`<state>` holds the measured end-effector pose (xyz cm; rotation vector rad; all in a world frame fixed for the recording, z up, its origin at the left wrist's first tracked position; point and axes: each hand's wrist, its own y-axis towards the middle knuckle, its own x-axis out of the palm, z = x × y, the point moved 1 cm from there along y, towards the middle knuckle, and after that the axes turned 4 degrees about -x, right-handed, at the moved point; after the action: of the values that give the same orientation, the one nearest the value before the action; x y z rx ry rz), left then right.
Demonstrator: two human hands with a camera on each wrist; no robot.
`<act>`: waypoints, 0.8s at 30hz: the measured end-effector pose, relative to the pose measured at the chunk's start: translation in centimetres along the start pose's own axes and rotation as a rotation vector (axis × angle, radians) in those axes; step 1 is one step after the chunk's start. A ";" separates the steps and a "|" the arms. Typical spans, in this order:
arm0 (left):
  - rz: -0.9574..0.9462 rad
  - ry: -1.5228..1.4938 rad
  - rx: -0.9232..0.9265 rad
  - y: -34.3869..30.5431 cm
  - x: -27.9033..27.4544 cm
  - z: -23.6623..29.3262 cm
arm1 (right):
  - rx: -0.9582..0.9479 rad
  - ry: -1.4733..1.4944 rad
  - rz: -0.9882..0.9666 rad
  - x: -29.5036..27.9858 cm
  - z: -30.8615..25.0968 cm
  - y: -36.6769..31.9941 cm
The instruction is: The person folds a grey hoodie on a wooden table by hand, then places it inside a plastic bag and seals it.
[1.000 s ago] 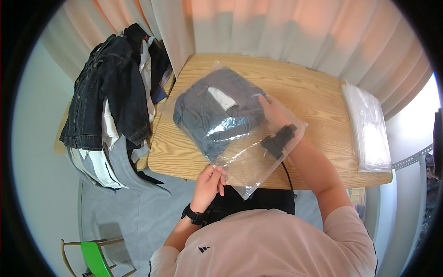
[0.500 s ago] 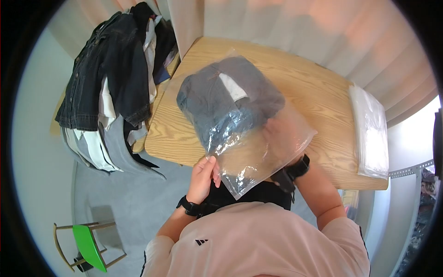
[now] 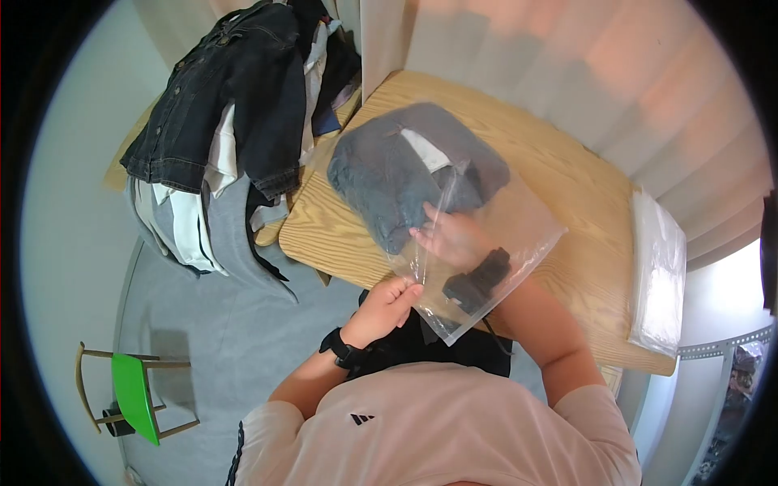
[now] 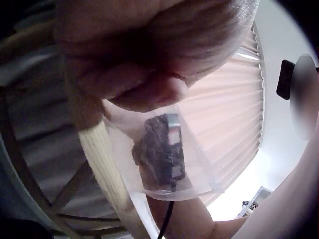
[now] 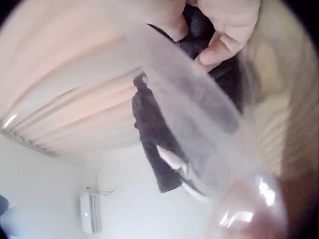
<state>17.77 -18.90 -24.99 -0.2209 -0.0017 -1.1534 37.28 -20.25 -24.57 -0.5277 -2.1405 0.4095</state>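
Note:
A folded grey-blue denim garment (image 3: 381, 170) with a white patch lies inside a clear plastic bag (image 3: 527, 219) on the wooden table. My left hand (image 3: 385, 308) pinches the bag's near-left edge between thumb and fingers. Seen through the plastic, my right hand (image 3: 454, 239) reaches in past the bag's mouth, its fingers loosely extended at the garment's near edge. A black wrist device (image 3: 478, 279) on that arm also shows through the film. In the left wrist view, the curled left hand (image 4: 144, 59) is above the bag's translucent film (image 4: 199, 184).
A dark denim jacket (image 3: 235, 105) tops a heap of clothes at the left. A stack of clear bags (image 3: 656, 275) lies along the table's right edge. Pale curtains (image 3: 551, 73) hang behind the table, and a green-seated chair (image 3: 134, 397) stands on the floor at lower left.
My right hand has moved from the garment's right side, back toward me, then left to its near edge. The left hand keeps the bag's edge, and the head view has turned.

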 end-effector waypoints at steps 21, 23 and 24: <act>-0.118 -0.534 0.302 -3.4 -1.0 2.7 | -1.072 -1.531 -0.569 7.6 -2.0 -6.7; -0.118 -0.561 0.312 -3.6 -1.0 2.3 | -1.209 -1.699 -0.645 8.4 -1.0 -5.5; -0.129 -0.582 0.310 -3.7 -1.1 2.2 | -1.208 -1.701 -0.663 9.1 -0.5 -5.4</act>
<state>14.22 -18.99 -22.31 -0.2757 -0.7121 -1.1644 31.66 -20.20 -15.55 0.1591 -3.8141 -1.4517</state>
